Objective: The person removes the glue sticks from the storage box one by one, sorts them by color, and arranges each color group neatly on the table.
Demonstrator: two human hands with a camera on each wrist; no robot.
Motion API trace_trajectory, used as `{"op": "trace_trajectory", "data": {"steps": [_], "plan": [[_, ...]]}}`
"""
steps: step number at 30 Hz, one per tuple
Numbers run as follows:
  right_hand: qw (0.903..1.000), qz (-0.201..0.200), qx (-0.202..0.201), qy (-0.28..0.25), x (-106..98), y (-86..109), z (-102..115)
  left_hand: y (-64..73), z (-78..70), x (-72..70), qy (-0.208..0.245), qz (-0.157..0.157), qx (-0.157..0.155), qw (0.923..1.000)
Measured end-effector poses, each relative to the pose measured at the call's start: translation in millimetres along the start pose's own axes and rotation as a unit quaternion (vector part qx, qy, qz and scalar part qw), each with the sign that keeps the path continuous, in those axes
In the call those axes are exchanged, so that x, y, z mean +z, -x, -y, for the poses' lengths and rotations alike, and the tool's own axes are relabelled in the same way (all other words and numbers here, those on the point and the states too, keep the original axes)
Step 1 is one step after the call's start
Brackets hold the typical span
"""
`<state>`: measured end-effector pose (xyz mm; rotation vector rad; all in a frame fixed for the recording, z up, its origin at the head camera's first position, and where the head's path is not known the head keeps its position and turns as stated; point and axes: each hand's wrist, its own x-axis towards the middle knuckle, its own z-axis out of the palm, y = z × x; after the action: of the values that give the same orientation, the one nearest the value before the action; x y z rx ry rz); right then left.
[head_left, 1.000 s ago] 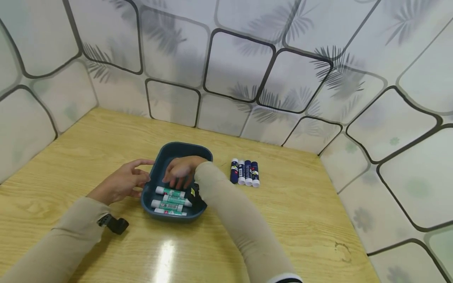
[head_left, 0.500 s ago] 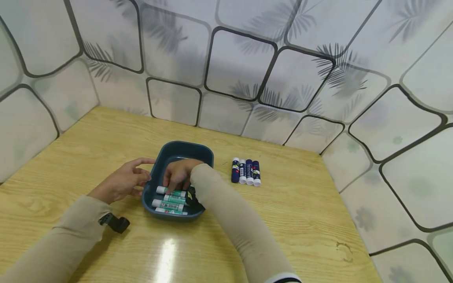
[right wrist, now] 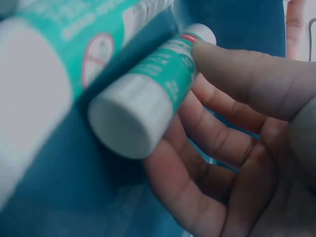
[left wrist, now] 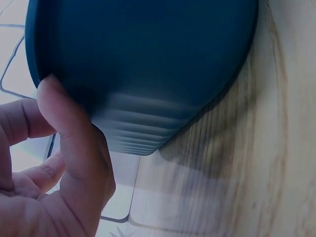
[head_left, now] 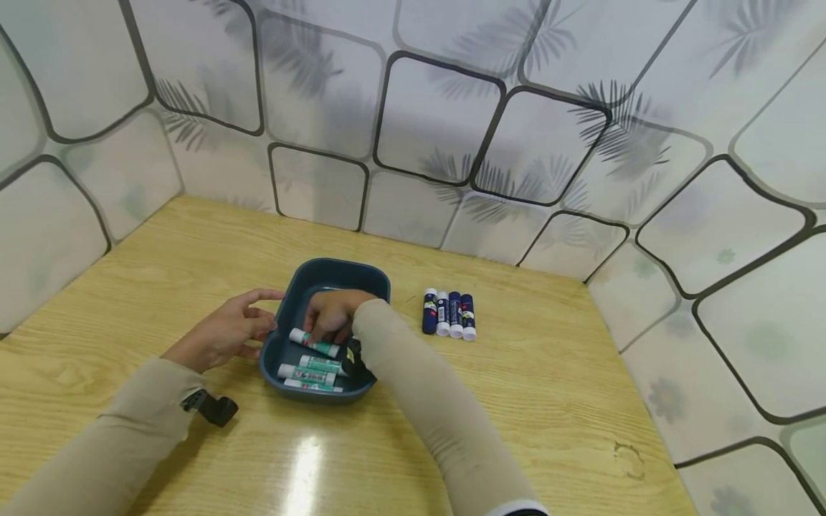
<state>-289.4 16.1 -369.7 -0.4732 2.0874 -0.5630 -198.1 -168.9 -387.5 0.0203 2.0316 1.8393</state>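
Observation:
In the head view, a dark blue plastic bin holds several green-and-white glue sticks lying side by side. My right hand reaches down inside and pinches one glue stick, which lies slanted apart from the others. The right wrist view shows the thumb on top of this glue stick and fingers beneath, its white end toward the camera. Another green glue stick is close beside it. My left hand rests against the bin's left side with relaxed fingers, a fingertip at the rim in the left wrist view.
Several dark blue glue sticks with white ends lie in a row on the wooden table, right of the bin. Patterned walls stand behind the table and at both sides.
My right hand has lowered onto the uppermost green glue stick and pinched it. That stick has shifted up and tilted away from the others. The left hand has stayed at the bin.

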Motion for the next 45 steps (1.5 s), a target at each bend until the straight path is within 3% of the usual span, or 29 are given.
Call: {"op": "trace_trajectory", "data": {"steps": [9, 23, 38, 45], "plan": [[0.9961, -0.047, -0.021, -0.072, -10, -2.4, -11, -1.4, 1.6, 2.3, -0.004, -0.008, -0.003, 1.0], [0.9807, -0.105, -0.06, -0.153, -27, 17.2, -10, -0.3, -0.2, 2.0, 0.001, -0.008, -0.002, 1.0], [0.9459, -0.192, -0.117, -0.234, -36, 50.4, -19, 1.2, 0.0, 2.0, 0.018, 0.0, 0.008, 0.9998], [0.9202, -0.221, -0.129, -0.297, -32, 71.8, -32, 1.2, 1.1, 0.0, 0.013, -0.003, 0.002, 0.9999]]}}
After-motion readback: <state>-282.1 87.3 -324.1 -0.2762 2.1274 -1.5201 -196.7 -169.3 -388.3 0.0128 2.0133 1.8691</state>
